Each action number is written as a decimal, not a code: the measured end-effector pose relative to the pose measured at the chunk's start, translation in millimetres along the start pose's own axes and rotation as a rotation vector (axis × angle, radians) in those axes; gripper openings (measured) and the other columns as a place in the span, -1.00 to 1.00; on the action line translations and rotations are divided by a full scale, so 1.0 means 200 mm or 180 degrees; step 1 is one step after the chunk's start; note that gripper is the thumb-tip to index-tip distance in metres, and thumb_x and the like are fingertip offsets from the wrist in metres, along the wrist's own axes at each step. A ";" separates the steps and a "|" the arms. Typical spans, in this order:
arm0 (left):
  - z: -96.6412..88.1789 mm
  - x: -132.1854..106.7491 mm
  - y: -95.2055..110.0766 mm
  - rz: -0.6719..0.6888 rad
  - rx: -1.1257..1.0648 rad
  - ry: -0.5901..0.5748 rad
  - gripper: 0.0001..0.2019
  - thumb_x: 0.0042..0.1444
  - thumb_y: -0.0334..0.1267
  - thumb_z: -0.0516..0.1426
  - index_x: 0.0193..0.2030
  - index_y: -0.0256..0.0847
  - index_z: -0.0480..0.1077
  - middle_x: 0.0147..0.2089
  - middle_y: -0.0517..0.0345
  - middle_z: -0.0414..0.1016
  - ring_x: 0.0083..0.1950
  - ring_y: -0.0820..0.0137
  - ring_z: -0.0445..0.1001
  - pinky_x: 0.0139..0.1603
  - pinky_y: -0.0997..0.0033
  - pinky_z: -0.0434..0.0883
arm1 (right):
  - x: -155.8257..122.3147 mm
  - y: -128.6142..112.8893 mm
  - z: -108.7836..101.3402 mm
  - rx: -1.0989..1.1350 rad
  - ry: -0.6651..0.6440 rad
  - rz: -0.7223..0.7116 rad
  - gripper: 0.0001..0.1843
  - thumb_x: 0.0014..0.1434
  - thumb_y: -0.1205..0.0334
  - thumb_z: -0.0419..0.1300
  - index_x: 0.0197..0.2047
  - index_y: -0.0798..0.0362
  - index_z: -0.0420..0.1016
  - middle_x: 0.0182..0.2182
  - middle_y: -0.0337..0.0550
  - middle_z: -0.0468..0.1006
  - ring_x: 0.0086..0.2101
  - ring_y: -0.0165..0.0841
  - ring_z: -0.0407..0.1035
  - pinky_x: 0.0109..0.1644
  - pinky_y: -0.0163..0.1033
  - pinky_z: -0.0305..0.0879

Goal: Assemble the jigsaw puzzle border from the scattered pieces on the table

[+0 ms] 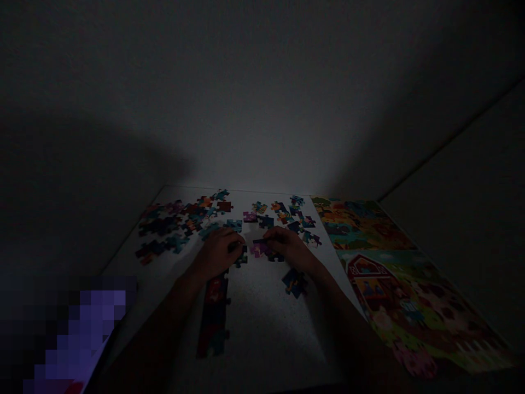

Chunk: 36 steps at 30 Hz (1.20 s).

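Note:
In the dim head view, my left hand (pixel 219 250) is closed, its fingers curled down above the upper end of a joined strip of jigsaw pieces (pixel 214 312). A dark puzzle piece (pixel 241 257) shows beside its thumb; whether the fingers grip anything is hidden. Opposite it, my right hand (pixel 290 249) pinches a purple puzzle piece (pixel 258 249) by its edge, low over the white table (pixel 258 323). Another dark piece (pixel 275 256) lies beneath those fingers. Near my right wrist rests a dark blue piece cluster (pixel 294 282).
Loose puzzle pieces (pixel 164 225) are heaped at the left; several more (pixel 283 213) are scattered behind my hands. On the right lie a jungle-animal picture (pixel 365 221) and a farm picture (pixel 418 312). A pale wall (pixel 262 109) rises behind the table. A blurred purple patch (pixel 94 317) is at lower left.

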State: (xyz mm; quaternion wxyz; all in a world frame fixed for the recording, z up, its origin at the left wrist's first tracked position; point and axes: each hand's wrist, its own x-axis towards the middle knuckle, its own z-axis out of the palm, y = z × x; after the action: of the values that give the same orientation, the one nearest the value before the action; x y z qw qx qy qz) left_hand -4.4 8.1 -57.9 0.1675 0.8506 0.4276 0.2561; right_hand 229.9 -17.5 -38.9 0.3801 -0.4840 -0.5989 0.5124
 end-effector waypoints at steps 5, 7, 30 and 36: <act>0.00 0.00 0.01 0.0000 -0.0026 0.0009 -0.87 0.13 -0.37 0.13 -0.28 -0.14 0.52 -0.25 0.13 0.52 -0.13 0.28 0.48 0.00 0.21 0.35 | 0.00 0.04 0.01 -0.0113 -0.0043 -0.0072 -0.82 0.04 0.23 0.23 -0.23 0.04 0.51 -0.38 -0.23 0.49 -0.39 -0.41 0.30 -0.31 -0.28 0.23; 0.00 0.00 0.01 -0.0009 -0.0014 0.0002 -0.87 0.12 -0.38 0.13 -0.28 -0.14 0.51 -0.25 0.15 0.52 -0.12 0.27 0.48 0.00 0.21 0.34 | 0.00 0.04 0.01 -0.0134 -0.0017 -0.0076 -0.82 0.04 0.24 0.23 -0.23 0.04 0.51 -0.37 -0.22 0.50 -0.37 -0.39 0.32 -0.30 -0.29 0.24; 0.00 -0.02 0.02 -0.0194 -0.0112 0.0454 -0.80 0.19 -0.42 0.06 -0.18 -0.15 0.49 -0.22 0.09 0.51 -0.11 0.29 0.50 -0.04 0.25 0.45 | -0.05 0.05 -0.37 -0.1690 0.0198 0.0390 -0.78 0.02 0.20 0.04 -0.31 0.01 0.48 -0.40 -0.20 0.53 -0.34 -0.28 0.41 -0.23 -0.21 0.28; 0.00 -0.02 0.00 -0.0171 -0.0134 0.0455 -0.81 0.19 -0.42 0.06 -0.20 -0.14 0.49 -0.23 0.10 0.50 -0.11 0.29 0.50 -0.03 0.25 0.45 | -0.11 0.02 -0.39 -0.1642 -0.0123 0.0621 -0.84 0.04 0.22 0.06 -0.34 0.01 0.44 -0.44 -0.20 0.51 -0.39 -0.31 0.38 -0.30 -0.25 0.26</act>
State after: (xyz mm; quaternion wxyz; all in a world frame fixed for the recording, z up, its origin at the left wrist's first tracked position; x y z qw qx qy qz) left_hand -5.1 4.8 -59.0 0.1611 0.8147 0.4556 0.3205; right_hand 310.1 -19.6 -28.0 0.1817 -0.6103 -0.6673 0.3863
